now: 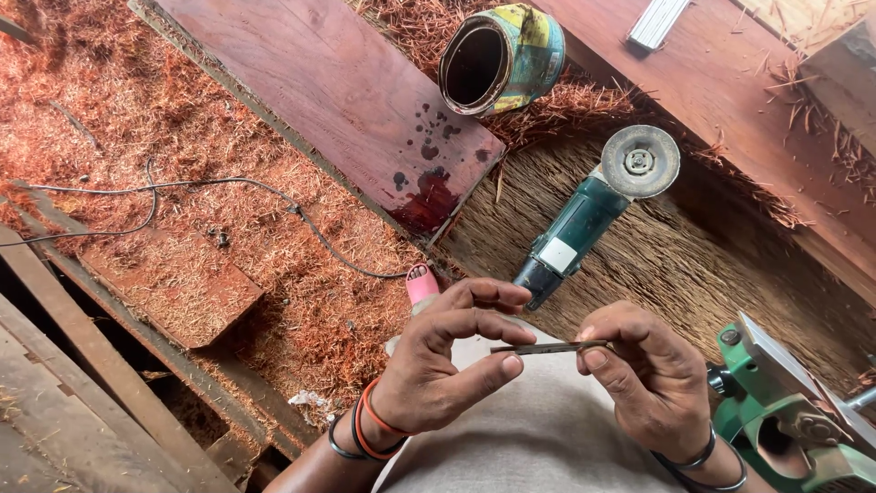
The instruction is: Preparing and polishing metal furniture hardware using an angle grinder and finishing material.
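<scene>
we pinch a thin metal blade (550,347) between our left hand (444,356) and right hand (643,374), above our lap. its edge could cut our fingertips (511,363) if the light grip slips.

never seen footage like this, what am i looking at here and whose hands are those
This is one picture from a camera worn on a person's head, looking down at their own bare hands. The left hand and right hand pinch the two ends of a thin flat metal strip between them. Below lies a floor thick with reddish wood shavings. On it rest a green angle grinder, a dented paint-stained tin lying on its side, a stained reddish board and a black cable.
</scene>
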